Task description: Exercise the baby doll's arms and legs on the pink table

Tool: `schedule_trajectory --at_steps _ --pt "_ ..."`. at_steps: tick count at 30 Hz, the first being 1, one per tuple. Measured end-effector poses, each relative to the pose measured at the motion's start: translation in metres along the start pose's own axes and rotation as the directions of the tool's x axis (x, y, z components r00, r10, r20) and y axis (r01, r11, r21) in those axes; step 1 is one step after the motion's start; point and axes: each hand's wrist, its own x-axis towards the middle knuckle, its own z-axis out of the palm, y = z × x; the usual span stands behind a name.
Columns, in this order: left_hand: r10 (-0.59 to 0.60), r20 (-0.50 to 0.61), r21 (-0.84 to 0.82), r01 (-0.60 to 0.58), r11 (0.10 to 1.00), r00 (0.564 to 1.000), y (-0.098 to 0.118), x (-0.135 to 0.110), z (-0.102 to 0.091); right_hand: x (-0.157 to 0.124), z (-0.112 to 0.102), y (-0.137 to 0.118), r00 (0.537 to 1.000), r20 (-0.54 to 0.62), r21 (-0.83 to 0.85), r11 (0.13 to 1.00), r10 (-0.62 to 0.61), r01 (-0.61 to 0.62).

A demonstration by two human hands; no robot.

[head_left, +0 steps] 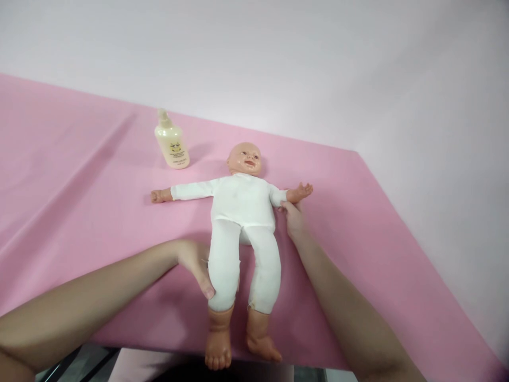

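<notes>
A baby doll (238, 212) in a white bodysuit lies face up on a pink cloth (79, 185), head away from me, arms spread, feet hanging over the near edge. My left hand (196, 265) grips the doll's leg on the left side, thumb across the front of the thigh and fingers hidden behind. My right hand (293, 218) pinches the end of the doll's white sleeve on the right, just under its bare hand.
A cream pump bottle (172, 142) with a yellow label stands on the cloth behind the doll's left arm. A white wall (278, 53) rises behind and to the right of the table. Dark floor shows below the near edge.
</notes>
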Motion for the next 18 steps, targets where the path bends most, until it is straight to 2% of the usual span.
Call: schedule_trajectory --at_steps 4,9,18 --pt "0.028 -0.02 0.026 -0.027 0.999 0.999 0.0045 0.0011 0.0012 -0.0006 0.0013 -0.0022 0.996 -0.026 0.05 0.996 0.082 -0.08" --pt "-0.003 -0.027 0.011 0.004 1.0 1.0 0.0022 0.0005 0.0018 -0.0006 0.0006 -0.0025 0.998 -0.009 0.055 0.996 0.065 -0.065" --pt "0.02 -0.032 0.021 -0.02 1.0 0.999 0.0072 0.0015 0.0037 0.0013 0.0 -0.0007 0.998 0.027 0.061 0.997 0.054 -0.056"
